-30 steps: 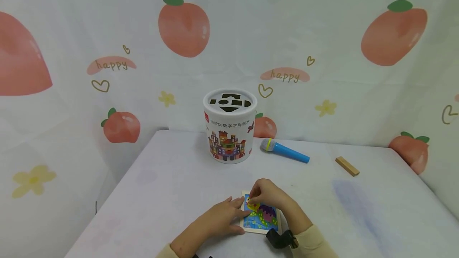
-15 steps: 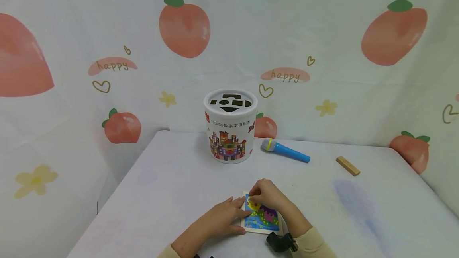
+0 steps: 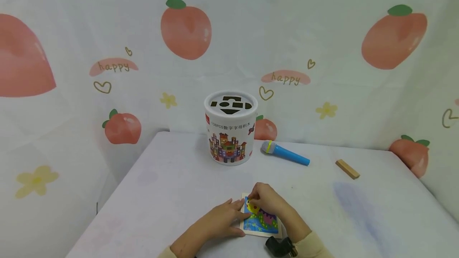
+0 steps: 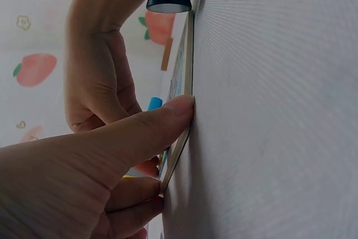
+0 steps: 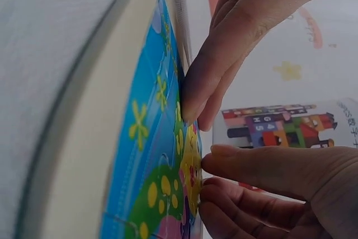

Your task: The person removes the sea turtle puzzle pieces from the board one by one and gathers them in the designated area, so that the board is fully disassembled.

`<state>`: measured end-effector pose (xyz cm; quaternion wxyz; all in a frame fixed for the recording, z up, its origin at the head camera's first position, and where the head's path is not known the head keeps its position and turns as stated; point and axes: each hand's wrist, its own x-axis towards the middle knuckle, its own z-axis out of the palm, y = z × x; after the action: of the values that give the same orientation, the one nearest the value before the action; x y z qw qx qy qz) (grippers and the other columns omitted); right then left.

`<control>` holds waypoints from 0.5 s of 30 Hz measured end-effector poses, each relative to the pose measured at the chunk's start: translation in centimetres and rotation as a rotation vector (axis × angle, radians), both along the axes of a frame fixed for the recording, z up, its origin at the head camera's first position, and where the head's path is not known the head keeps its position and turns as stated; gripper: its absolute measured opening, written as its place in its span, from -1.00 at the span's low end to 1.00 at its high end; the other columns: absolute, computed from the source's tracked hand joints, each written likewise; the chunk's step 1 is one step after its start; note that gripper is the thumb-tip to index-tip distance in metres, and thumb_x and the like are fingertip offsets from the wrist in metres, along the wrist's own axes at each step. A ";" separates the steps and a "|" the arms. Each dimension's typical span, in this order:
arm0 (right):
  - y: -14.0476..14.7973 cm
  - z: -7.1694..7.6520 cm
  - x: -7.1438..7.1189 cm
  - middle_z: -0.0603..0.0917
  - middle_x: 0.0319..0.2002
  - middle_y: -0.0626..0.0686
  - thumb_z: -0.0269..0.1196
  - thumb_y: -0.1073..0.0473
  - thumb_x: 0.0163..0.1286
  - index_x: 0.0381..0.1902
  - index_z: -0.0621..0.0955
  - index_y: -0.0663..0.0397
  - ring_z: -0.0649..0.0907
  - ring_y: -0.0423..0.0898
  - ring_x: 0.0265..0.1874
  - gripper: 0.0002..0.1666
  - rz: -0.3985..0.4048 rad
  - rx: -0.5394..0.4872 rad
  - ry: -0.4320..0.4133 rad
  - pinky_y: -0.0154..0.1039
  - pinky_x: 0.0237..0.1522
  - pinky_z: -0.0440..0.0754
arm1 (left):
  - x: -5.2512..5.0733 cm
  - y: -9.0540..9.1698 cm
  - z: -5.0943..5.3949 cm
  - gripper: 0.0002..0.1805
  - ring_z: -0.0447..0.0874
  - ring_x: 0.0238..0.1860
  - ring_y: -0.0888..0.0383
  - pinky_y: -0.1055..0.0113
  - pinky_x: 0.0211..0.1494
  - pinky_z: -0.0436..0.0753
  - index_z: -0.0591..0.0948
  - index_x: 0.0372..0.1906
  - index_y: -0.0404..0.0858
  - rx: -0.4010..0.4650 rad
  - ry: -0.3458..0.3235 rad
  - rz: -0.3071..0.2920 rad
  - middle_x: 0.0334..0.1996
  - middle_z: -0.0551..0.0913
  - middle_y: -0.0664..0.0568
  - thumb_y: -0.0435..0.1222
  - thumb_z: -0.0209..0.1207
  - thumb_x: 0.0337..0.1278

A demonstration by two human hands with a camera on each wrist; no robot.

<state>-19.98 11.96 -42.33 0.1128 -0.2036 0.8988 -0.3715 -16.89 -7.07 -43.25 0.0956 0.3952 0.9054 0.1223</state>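
A small jigsaw puzzle (image 3: 259, 226) in a pale frame lies flat near the front of the table. Its picture shows a yellow-headed cartoon animal on blue. My left hand (image 3: 223, 220) rests along the frame's left side, fingers extended, one fingertip on the picture. In the left wrist view its thumb (image 4: 151, 124) presses the frame's edge. Over the upper left of the picture, my right hand (image 3: 267, 199) has thumb and fingertips together on a yellow puzzle piece (image 5: 191, 174). Its fingers partly cover that piece in the head view.
Behind the puzzle stands a white block bucket (image 3: 231, 130) with shaped holes in its lid. A blue toy microphone (image 3: 287, 153) and a wooden block (image 3: 347, 169) lie to the right. A black wrist camera (image 3: 281, 247) sits by the right wrist.
Both hands stay at the puzzle in nearly the same places. The right fingers shift only slightly at the yellow piece. The head view tilts up a little.
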 end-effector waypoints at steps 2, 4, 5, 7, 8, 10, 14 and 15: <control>0.0 0.1 0.1 0.58 -0.41 0.07 0.23 0.41 0.20 -0.32 0.61 0.35 0.55 -0.19 -0.49 -0.92 0.006 -0.008 -0.004 -0.35 -0.47 0.63 | 0.0 0.0 0.0 -0.42 0.32 0.34 0.10 0.10 0.38 0.33 0.54 0.17 -0.01 -0.006 0.001 -0.002 0.31 0.35 -0.14 0.07 0.22 -0.02; 0.0 0.2 0.1 0.58 -0.41 0.08 0.22 0.42 0.20 -0.31 0.61 0.37 0.55 -0.19 -0.50 -0.90 0.019 -0.008 0.002 -0.36 -0.48 0.63 | 0.0 0.0 0.0 -0.42 0.33 0.34 0.10 0.10 0.38 0.33 0.54 0.17 -0.01 -0.006 0.001 -0.002 0.31 0.36 -0.14 0.07 0.22 -0.02; 0.0 0.2 0.1 0.58 -0.41 0.08 0.22 0.42 0.20 -0.31 0.61 0.37 0.56 -0.19 -0.50 -0.90 0.025 -0.007 0.009 -0.35 -0.48 0.63 | 0.0 0.0 0.1 -0.42 0.33 0.34 0.09 0.10 0.38 0.33 0.54 0.17 -0.01 -0.006 0.002 -0.002 0.31 0.36 -0.14 0.07 0.22 -0.01; 0.1 0.3 0.1 0.58 -0.40 0.08 0.22 0.42 0.20 -0.30 0.62 0.39 0.56 -0.20 -0.50 -0.89 0.037 -0.004 0.019 -0.36 -0.47 0.63 | 0.0 -0.1 0.0 -0.42 0.33 0.34 0.08 0.10 0.37 0.34 0.54 0.17 -0.01 -0.002 0.000 0.001 0.31 0.35 -0.14 0.07 0.22 -0.01; 0.1 0.3 0.0 0.57 -0.39 0.09 0.22 0.42 0.20 -0.30 0.63 0.39 0.56 -0.20 -0.49 -0.88 0.043 -0.002 0.024 -0.36 -0.46 0.63 | 0.0 -0.1 0.0 -0.42 0.32 0.34 0.08 0.10 0.37 0.34 0.54 0.17 -0.01 0.000 -0.006 0.004 0.31 0.35 -0.14 0.07 0.22 -0.01; 0.2 0.3 0.0 0.57 -0.39 0.08 0.23 0.42 0.19 -0.30 0.64 0.39 0.55 -0.21 -0.49 -0.88 0.050 0.000 0.026 -0.36 -0.45 0.63 | 0.0 -0.1 0.0 -0.42 0.32 0.34 0.07 0.11 0.37 0.34 0.54 0.17 -0.01 0.006 -0.016 0.008 0.31 0.35 -0.14 0.06 0.23 -0.02; 0.2 0.2 0.0 0.56 -0.38 0.07 0.22 0.42 0.20 -0.29 0.66 0.37 0.54 -0.21 -0.47 -0.87 0.049 0.000 0.025 -0.35 -0.44 0.63 | 0.0 -0.1 0.1 -0.43 0.32 0.35 0.08 0.11 0.37 0.34 0.55 0.15 -0.03 0.022 -0.021 0.002 0.30 0.36 -0.15 0.05 0.24 -0.02; 0.2 0.2 0.0 0.56 -0.39 0.06 0.22 0.42 0.20 -0.28 0.66 0.36 0.54 -0.21 -0.47 -0.87 0.045 0.000 0.023 -0.36 -0.44 0.63 | 0.0 -0.1 0.1 -0.43 0.32 0.34 0.08 0.11 0.37 0.34 0.55 0.15 -0.04 0.026 -0.017 0.000 0.30 0.37 -0.15 0.04 0.24 -0.02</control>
<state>-20.01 12.13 -42.15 0.1110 -0.2280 0.8951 -0.3668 -16.86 -7.15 -43.16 0.0980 0.3956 0.9028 0.1375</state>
